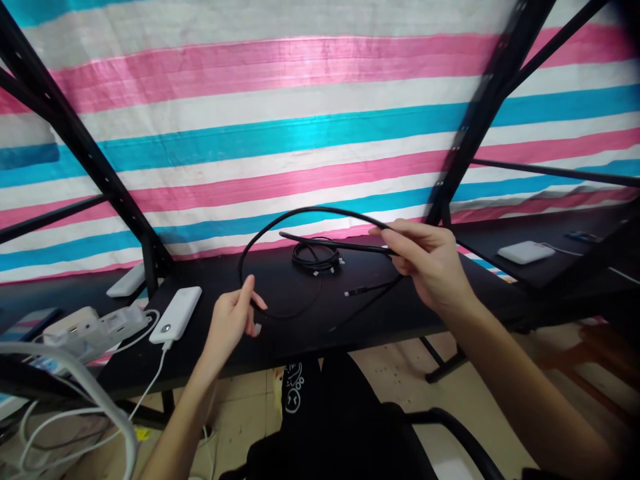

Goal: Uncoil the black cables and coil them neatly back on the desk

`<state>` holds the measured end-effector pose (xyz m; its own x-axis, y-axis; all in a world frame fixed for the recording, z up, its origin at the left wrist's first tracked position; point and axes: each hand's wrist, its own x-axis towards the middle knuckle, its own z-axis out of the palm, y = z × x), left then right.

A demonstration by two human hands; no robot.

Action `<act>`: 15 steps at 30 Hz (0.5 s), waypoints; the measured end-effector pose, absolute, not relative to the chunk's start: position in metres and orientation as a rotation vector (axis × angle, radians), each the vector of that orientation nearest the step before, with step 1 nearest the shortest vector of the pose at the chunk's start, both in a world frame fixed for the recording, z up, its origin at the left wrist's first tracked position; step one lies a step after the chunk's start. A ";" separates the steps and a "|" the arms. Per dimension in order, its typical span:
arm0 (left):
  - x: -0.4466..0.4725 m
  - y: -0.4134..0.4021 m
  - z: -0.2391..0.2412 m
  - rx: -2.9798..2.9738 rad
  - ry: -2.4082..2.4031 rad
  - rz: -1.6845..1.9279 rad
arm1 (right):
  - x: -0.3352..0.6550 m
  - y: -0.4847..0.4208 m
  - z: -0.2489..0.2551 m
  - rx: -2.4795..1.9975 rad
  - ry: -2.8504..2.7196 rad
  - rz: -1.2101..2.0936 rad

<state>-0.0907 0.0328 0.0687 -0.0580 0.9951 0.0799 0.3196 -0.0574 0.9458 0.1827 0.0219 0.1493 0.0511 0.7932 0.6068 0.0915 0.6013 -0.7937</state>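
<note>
I hold a long black cable [280, 223] arched in a loop above a black table [210, 360]. My right hand [425, 263] is closed on the cable's upper strands, pinching them between thumb and fingers. My left hand [231, 320] pinches the lower part of the same cable near the table surface. One cable end with a plug [356, 291] dangles below my right hand. A second black cable lies coiled [316, 256] on the table behind the loop.
A white power bank [176, 313] with a white cord and a white power strip [95, 327] lie at the left. Another white power bank [525, 252] sits on the right table. Black frame posts [480, 113] rise before a striped tarp. A chair armrest [450, 430] is below.
</note>
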 end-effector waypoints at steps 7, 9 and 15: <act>-0.110 0.043 0.073 1.211 1.270 1.368 | 0.193 0.025 0.133 -0.860 -1.474 0.479; -0.109 0.043 0.076 1.203 1.228 1.495 | 0.193 0.022 0.135 -0.876 -1.497 0.420; -0.114 0.043 0.087 1.311 0.973 1.916 | 0.190 0.010 0.145 -1.052 -1.545 0.310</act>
<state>-0.1137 0.0427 0.0865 -0.3196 0.8098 0.4920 -0.0805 -0.5406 0.8374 0.1905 0.0097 0.1449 0.0881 0.7523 0.6529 0.4417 0.5580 -0.7025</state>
